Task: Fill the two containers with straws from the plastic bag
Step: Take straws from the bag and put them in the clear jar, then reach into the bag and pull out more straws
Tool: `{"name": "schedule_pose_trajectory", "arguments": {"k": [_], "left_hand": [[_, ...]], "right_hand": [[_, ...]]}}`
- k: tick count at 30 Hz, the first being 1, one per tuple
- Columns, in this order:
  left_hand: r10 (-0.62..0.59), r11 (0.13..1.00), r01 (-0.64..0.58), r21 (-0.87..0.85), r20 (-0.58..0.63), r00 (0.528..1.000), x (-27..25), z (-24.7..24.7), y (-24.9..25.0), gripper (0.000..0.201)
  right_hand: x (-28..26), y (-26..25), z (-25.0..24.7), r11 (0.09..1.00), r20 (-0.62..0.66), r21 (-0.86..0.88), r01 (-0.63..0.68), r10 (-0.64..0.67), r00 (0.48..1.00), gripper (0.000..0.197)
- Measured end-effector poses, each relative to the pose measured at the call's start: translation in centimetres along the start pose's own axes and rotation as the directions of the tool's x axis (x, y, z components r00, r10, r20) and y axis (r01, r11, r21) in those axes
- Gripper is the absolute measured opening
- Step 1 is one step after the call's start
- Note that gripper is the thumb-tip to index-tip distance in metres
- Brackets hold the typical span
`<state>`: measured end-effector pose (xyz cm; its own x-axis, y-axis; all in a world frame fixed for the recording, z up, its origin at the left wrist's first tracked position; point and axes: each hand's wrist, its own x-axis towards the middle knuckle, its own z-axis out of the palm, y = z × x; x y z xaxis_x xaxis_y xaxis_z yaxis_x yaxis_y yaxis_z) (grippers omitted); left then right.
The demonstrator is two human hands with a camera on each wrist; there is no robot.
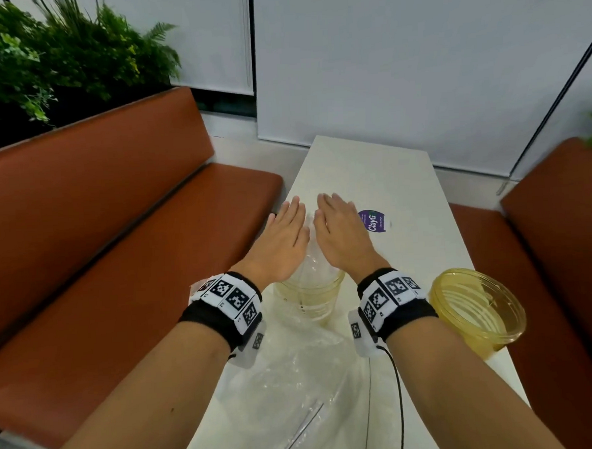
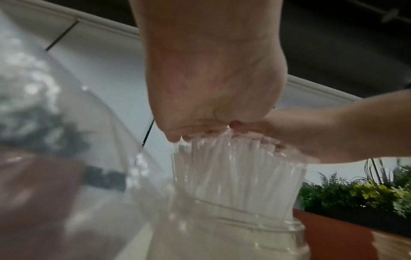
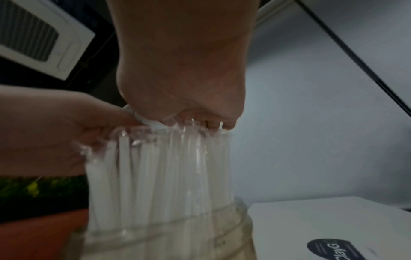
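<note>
Clear straws (image 1: 311, 254) stand upright in a bunch inside a yellowish transparent container (image 1: 308, 294) at mid-table. My left hand (image 1: 285, 231) and right hand (image 1: 341, 230) lie flat side by side, palms down, on the straw tops. From below, my left hand (image 2: 211, 84) presses the straws (image 2: 238, 174), as my right hand (image 3: 182, 73) does the straws (image 3: 164, 176). A second yellowish container (image 1: 477, 309) stands empty to the right. The crumpled plastic bag (image 1: 289, 386) lies near me with a few straws inside.
The narrow white table (image 1: 370, 172) carries a purple round sticker (image 1: 372, 221) beyond my right hand. Orange-brown benches (image 1: 117, 240) flank it on both sides. Plants (image 1: 56, 55) stand behind the left bench. A black cable (image 1: 398, 401) trails from my right wrist.
</note>
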<state>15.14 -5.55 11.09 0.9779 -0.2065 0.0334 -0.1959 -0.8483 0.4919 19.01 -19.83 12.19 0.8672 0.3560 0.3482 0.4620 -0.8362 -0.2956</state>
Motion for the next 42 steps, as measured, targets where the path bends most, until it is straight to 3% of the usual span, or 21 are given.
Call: {"name": "schedule_pose_trajectory", "arguments": {"k": [4, 7, 10, 14, 16, 17, 19, 21, 23, 25, 27, 29, 37, 42], "left_hand": [[-0.018, 1.0, 0.018, -0.003, 0.069, 0.997, -0.2, 0.5, 0.1, 0.054], [-0.013, 0.991, 0.014, -0.132, 0.007, 1.0, -1.4, -1.3, 0.5, 0.054], [-0.037, 0.991, 0.02, -0.13, -0.131, 0.991, -2.8, -3.3, 0.0, 0.054], [-0.139, 0.99, 0.143, -0.016, -0.366, 0.92, -6.6, -5.2, -1.6, 0.043], [-0.248, 0.964, 0.266, 0.002, -0.35, 0.903, -9.0, -4.9, -3.0, 0.04], [-0.314, 0.941, 0.336, 0.029, -0.285, 0.905, -10.1, -4.4, -3.8, 0.043], [-0.412, 0.902, 0.421, 0.1, -0.096, 0.906, -11.8, -2.6, -5.6, 0.056], [-0.431, 0.898, 0.425, 0.112, 0.036, 0.902, -13.6, -0.6, -6.7, 0.069], [-0.406, 0.912, 0.4, 0.088, 0.059, 0.912, -15.4, 1.3, -7.3, 0.072], [-0.366, 0.93, 0.366, 0.023, 0.021, 0.93, -16.8, 3.2, -7.5, 0.064], [-0.337, 0.941, 0.336, -0.046, -0.009, 0.941, -17.5, 5.1, -7.0, 0.052], [-0.347, 0.937, 0.344, -0.068, -0.049, 0.936, -17.9, 6.3, -6.7, 0.044], [-0.319, 0.947, 0.32, -0.015, -0.123, 0.94, -17.5, 9.3, -5.8, 0.032], [-0.344, 0.938, 0.345, -0.024, -0.159, 0.925, -16.4, 9.8, -6.1, 0.034]], "right_hand": [[-0.9, -0.2, 0.5, 0.992, 0.19, -0.11, 0.063, -0.041, 0.981, 0.043], [-0.7, 0.0, -0.7, 0.999, 0.059, -0.05, 0.0, 0.003, 0.998, 0.045], [-1.6, 0.1, -1.8, 0.999, -0.014, -0.024, -0.04, 0.04, 0.999, 0.046], [-5.1, -0.2, -2.2, 0.988, -0.213, 0.033, -0.149, 0.152, 0.965, 0.038], [-7.3, -0.1, -2.3, 0.961, -0.202, 0.076, -0.266, 0.276, 0.94, 0.024], [-8.4, 0.4, -2.1, 0.932, -0.127, 0.076, -0.355, 0.362, 0.923, 0.022], [-11.0, 1.3, -1.5, 0.852, 0.106, -0.1, -0.514, 0.523, 0.846, 0.031], [-14.2, 2.4, -0.5, 0.757, 0.196, -0.307, -0.577, 0.643, 0.74, 0.043], [-17.5, 3.5, 0.4, 0.653, 0.18, -0.388, -0.651, 0.746, 0.641, 0.054], [-20.2, 4.5, 1.2, 0.575, 0.224, -0.406, -0.711, 0.816, 0.532, 0.069], [-22.4, 5.4, 2.0, 0.574, 0.309, -0.422, -0.702, 0.819, 0.484, 0.08], [-23.2, 5.5, 3.2, 0.643, 0.367, -0.435, -0.63, 0.766, 0.528, 0.08], [-24.2, 4.6, 2.3, 0.706, 0.386, -0.42, -0.571, 0.708, 0.591, 0.037], [-25.2, 4.0, -1.8, 0.711, 0.257, -0.156, -0.686, 0.7, 0.666, 0.035]]}}
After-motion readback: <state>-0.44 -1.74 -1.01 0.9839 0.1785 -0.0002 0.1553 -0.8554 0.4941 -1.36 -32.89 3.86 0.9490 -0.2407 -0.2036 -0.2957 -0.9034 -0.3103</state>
